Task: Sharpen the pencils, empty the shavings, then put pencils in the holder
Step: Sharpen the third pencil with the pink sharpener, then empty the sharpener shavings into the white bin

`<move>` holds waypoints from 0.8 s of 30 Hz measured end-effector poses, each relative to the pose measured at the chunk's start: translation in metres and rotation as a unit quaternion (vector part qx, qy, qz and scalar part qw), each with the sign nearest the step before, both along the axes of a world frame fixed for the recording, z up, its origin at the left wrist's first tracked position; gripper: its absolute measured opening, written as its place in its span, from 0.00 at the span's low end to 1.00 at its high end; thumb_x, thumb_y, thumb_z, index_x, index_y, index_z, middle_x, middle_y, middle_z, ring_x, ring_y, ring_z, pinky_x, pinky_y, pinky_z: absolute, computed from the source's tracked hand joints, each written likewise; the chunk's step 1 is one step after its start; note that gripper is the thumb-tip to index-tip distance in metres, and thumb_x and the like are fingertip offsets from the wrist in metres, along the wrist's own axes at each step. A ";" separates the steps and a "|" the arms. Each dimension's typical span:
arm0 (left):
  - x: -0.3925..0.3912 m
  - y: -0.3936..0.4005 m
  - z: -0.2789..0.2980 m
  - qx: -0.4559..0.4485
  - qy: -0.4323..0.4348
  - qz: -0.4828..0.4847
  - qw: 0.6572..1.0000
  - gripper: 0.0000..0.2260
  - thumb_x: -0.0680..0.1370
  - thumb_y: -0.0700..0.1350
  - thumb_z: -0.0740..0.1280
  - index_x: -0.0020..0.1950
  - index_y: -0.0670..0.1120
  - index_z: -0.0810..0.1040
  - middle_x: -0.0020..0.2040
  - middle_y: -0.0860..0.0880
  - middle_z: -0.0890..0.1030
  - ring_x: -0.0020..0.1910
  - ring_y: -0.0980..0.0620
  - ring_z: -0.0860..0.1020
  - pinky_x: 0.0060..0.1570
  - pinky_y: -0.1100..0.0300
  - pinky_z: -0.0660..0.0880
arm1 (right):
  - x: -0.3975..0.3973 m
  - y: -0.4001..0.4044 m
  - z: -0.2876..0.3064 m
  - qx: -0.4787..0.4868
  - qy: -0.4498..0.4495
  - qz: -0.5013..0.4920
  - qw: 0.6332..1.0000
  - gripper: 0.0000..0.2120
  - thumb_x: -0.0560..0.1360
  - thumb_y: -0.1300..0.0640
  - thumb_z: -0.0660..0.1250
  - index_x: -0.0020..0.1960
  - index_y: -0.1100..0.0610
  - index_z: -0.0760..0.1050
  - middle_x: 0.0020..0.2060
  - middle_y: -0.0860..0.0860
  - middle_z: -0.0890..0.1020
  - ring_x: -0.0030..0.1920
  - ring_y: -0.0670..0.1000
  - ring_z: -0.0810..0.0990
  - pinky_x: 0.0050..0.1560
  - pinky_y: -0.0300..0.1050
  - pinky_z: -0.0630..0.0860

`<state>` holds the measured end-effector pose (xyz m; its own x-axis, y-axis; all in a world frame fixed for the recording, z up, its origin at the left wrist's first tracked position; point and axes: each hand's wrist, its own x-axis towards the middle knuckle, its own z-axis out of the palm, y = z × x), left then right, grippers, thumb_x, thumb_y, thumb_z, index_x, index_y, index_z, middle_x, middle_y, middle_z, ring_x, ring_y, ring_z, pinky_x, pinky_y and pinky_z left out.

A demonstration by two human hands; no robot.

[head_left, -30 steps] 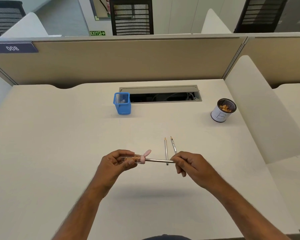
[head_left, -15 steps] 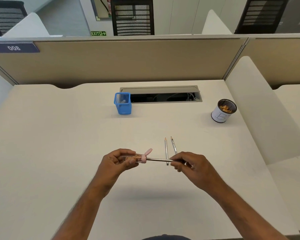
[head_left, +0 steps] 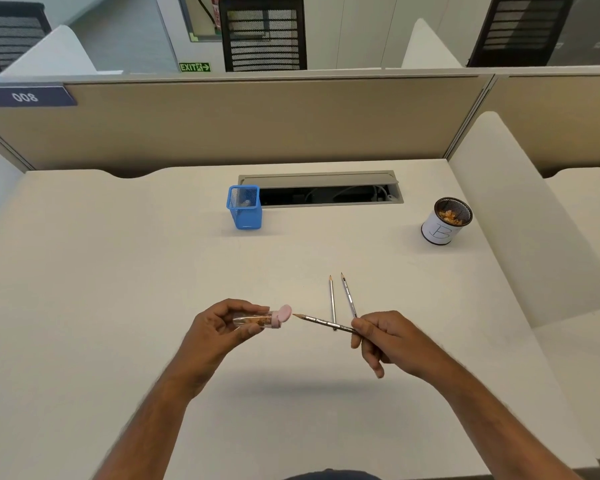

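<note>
My left hand [head_left: 219,327] grips a clear tube sharpener [head_left: 257,320] with a pink cap and brown shavings inside. My right hand [head_left: 385,337] holds a dark pencil [head_left: 321,322] by its back end; its sharpened tip points left and sits just clear of the pink cap. Two more sharpened pencils [head_left: 332,299] [head_left: 349,294] lie on the white desk [head_left: 118,306] just beyond my right hand, tips pointing away. A blue mesh holder [head_left: 245,213] stands at the back centre. A white cup [head_left: 440,226] with shavings in it stands at the back right.
An open cable tray [head_left: 326,192] runs behind the blue holder. A beige partition [head_left: 257,123] closes the back of the desk. A white rounded side panel [head_left: 520,220] borders the right edge.
The pencil was inside the sharpener; my right hand has pulled it out to the right, and its tip is now free of the pink cap.
</note>
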<state>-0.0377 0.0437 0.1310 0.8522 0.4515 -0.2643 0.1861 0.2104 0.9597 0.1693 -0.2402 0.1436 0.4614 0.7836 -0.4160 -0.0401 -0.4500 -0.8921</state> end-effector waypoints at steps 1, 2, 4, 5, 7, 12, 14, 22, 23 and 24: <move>-0.001 0.002 -0.001 -0.005 -0.002 0.009 1.000 0.25 0.69 0.59 0.87 0.60 0.48 0.88 0.63 0.44 0.90 0.65 0.44 0.88 0.63 0.61 0.84 | -0.001 -0.001 -0.001 -0.001 -0.001 -0.004 1.000 0.21 0.88 0.46 0.59 0.44 0.55 0.81 0.26 0.55 0.82 0.25 0.50 0.76 0.31 0.35 0.69; -0.001 0.003 -0.002 -0.010 -0.003 0.016 1.000 0.26 0.68 0.60 0.87 0.60 0.48 0.88 0.63 0.43 0.90 0.65 0.43 0.88 0.63 0.60 0.84 | -0.002 -0.002 -0.001 -0.002 -0.002 -0.007 1.000 0.20 0.88 0.46 0.59 0.45 0.55 0.81 0.26 0.54 0.82 0.25 0.50 0.77 0.31 0.36 0.69; -0.002 0.003 -0.004 -0.022 -0.005 0.029 0.999 0.27 0.67 0.60 0.88 0.59 0.47 0.88 0.63 0.42 0.90 0.65 0.42 0.88 0.64 0.59 0.84 | -0.004 -0.002 -0.003 -0.004 0.000 -0.010 1.000 0.19 0.88 0.47 0.59 0.46 0.55 0.81 0.28 0.54 0.82 0.25 0.51 0.78 0.31 0.36 0.68; -0.003 0.003 -0.006 -0.029 -0.006 0.033 0.999 0.27 0.67 0.59 0.88 0.59 0.46 0.87 0.63 0.41 0.90 0.65 0.41 0.88 0.65 0.57 0.84 | -0.005 -0.002 -0.004 -0.006 0.000 -0.012 1.000 0.18 0.88 0.48 0.59 0.48 0.54 0.80 0.29 0.54 0.83 0.26 0.51 0.78 0.31 0.36 0.68; -0.004 0.003 -0.008 -0.040 -0.006 0.041 0.998 0.28 0.68 0.57 0.88 0.59 0.43 0.86 0.63 0.39 0.90 0.66 0.40 0.87 0.66 0.55 0.84 | -0.006 -0.001 -0.008 -0.008 0.000 -0.014 1.000 0.15 0.88 0.48 0.59 0.49 0.53 0.79 0.30 0.54 0.83 0.26 0.52 0.78 0.31 0.36 0.68; -0.007 0.002 -0.016 -0.070 -0.007 0.065 0.995 0.30 0.67 0.56 0.89 0.58 0.38 0.84 0.63 0.36 0.89 0.66 0.39 0.87 0.62 0.55 0.86 | -0.013 0.004 -0.022 -0.018 -0.005 -0.017 1.000 0.11 0.87 0.46 0.59 0.49 0.48 0.73 0.34 0.53 0.85 0.28 0.53 0.78 0.30 0.36 0.67; -0.009 0.002 -0.019 -0.074 -0.010 0.070 0.995 0.31 0.67 0.55 0.89 0.59 0.37 0.83 0.63 0.36 0.89 0.66 0.39 0.87 0.62 0.55 0.86 | -0.015 0.007 -0.030 -0.030 -0.018 -0.015 0.999 0.09 0.87 0.46 0.60 0.50 0.48 0.71 0.35 0.53 0.85 0.28 0.53 0.79 0.30 0.34 0.69; -0.010 0.004 -0.026 -0.080 -0.001 0.070 0.994 0.30 0.66 0.56 0.89 0.56 0.39 0.83 0.63 0.36 0.89 0.66 0.39 0.87 0.62 0.53 0.86 | -0.033 0.037 -0.067 -0.124 -0.125 -0.055 0.983 0.09 0.87 0.46 0.60 0.50 0.48 0.66 0.34 0.52 0.87 0.27 0.52 0.82 0.37 0.45 0.76; -0.010 0.004 -0.027 -0.081 0.002 0.070 0.994 0.30 0.66 0.57 0.89 0.56 0.40 0.84 0.63 0.36 0.89 0.66 0.39 0.88 0.63 0.53 0.86 | -0.035 0.042 -0.071 -0.141 -0.141 -0.062 0.978 0.09 0.86 0.46 0.60 0.50 0.49 0.66 0.34 0.52 0.87 0.27 0.54 0.82 0.36 0.45 0.76; -0.011 0.004 -0.028 -0.082 0.005 0.069 0.994 0.30 0.66 0.57 0.89 0.56 0.40 0.84 0.63 0.36 0.89 0.66 0.39 0.87 0.63 0.53 0.86 | -0.037 0.047 -0.074 -0.159 -0.160 -0.066 0.972 0.10 0.86 0.46 0.59 0.50 0.50 0.66 0.34 0.53 0.87 0.29 0.56 0.83 0.36 0.46 0.77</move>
<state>-0.0485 0.0479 0.1030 0.7820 0.5151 -0.3510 0.1530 0.3874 0.9092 0.1325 -0.1934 0.0692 0.6957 0.5636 -0.4453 0.1406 -0.7148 -0.6850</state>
